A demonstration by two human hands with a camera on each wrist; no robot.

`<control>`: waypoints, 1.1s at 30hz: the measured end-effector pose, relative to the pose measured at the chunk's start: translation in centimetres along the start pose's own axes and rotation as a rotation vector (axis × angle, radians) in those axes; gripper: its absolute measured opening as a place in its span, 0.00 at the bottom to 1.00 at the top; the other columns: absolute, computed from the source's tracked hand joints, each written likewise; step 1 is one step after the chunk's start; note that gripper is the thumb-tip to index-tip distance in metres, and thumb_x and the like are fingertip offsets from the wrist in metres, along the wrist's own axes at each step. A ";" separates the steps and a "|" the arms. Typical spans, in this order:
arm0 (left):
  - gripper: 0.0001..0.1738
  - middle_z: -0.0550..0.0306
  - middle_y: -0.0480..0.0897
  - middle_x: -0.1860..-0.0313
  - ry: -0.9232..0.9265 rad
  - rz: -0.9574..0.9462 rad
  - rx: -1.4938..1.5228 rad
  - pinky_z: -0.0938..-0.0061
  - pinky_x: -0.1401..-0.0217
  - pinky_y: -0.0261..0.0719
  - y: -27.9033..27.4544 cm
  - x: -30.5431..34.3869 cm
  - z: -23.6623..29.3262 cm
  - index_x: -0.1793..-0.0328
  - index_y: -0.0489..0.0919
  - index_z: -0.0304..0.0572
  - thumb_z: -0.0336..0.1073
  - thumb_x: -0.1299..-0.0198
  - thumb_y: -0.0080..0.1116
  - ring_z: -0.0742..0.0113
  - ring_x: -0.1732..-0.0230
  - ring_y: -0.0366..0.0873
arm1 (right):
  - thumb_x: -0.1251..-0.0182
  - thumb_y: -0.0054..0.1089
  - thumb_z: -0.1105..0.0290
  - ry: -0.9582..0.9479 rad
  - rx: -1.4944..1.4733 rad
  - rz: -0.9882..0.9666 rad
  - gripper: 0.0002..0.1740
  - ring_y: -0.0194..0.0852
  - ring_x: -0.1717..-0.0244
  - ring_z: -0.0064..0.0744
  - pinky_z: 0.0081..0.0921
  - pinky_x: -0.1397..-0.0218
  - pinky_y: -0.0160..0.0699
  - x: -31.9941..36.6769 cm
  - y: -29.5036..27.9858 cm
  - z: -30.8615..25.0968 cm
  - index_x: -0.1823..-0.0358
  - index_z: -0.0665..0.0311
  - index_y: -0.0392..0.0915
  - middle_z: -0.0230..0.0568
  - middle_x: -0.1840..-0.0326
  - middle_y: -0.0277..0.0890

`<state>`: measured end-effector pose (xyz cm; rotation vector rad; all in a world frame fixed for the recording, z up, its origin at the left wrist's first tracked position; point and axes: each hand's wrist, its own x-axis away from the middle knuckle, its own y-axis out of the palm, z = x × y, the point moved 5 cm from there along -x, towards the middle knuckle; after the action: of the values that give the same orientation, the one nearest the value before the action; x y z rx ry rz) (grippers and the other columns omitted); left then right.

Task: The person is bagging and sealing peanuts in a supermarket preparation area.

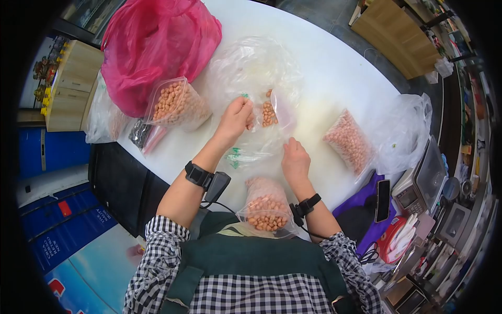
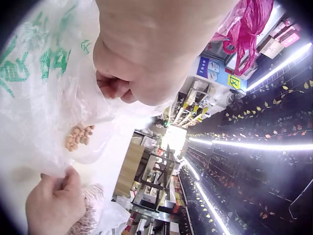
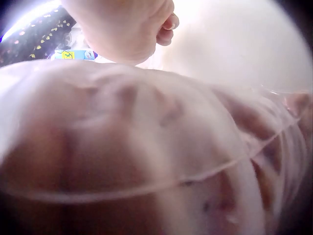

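Note:
A thin clear plastic bag (image 1: pixel 246 144) with green print lies spread on the white table, with a small heap of peanuts (image 1: pixel 269 116) showing through it. My left hand (image 1: pixel 238 119) grips the bag's film just left of these peanuts, its fingers curled in. On the other side, my right hand (image 1: pixel 296 162) pinches the bag's edge between thumb and fingers; the left wrist view shows this right hand (image 2: pixel 54 203) at the film too. A filled bag of peanuts (image 1: pixel 267 206) stands close to my body between the forearms, and it fills most of the right wrist view.
An open bag of peanuts (image 1: pixel 175 102) stands left, beside a large pink plastic bag (image 1: pixel 159 52). Another packed peanut bag (image 1: pixel 349 140) lies right, next to crumpled clear bags (image 1: pixel 402 131). A scale (image 1: pixel 418 183) and a phone (image 1: pixel 383 200) sit at the right edge.

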<state>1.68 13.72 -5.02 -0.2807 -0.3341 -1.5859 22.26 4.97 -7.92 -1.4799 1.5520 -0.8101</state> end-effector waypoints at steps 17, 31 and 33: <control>0.07 0.73 0.60 0.76 0.016 -0.538 0.676 0.77 0.67 0.64 8.5 0.1 9.2 0.49 0.71 0.50 0.41 0.17 0.47 0.80 0.75 0.55 | 0.28 0.59 0.74 0.578 -1.175 -0.399 0.09 0.74 0.77 0.17 0.20 0.74 0.72 -0.4 0.5 0.7 0.51 0.65 0.84 0.32 0.73 0.82; 0.05 0.72 0.67 0.77 0.057 0.097 0.021 0.80 0.75 0.59 -6.8 8.0 -1.1 0.53 0.74 0.44 0.36 0.24 0.52 0.83 0.78 0.60 | 0.20 0.56 0.70 0.590 -1.451 -0.457 0.11 0.70 0.76 0.19 0.19 0.72 0.68 1.5 1.7 4.3 0.45 0.68 0.81 0.32 0.69 0.80; 0.06 0.71 0.67 0.78 0.044 0.232 -0.178 0.79 0.74 0.60 -7.9 9.5 -2.1 0.50 0.74 0.43 0.35 0.25 0.54 0.82 0.78 0.61 | 0.20 0.56 0.70 0.572 -1.435 -0.460 0.11 0.70 0.76 0.19 0.19 0.72 0.68 1.8 1.3 4.4 0.45 0.68 0.80 0.33 0.69 0.80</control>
<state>-6.55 4.40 -3.67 -0.4065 -0.1213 -1.3922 25.63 3.65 -11.28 -2.8596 2.4694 -0.2484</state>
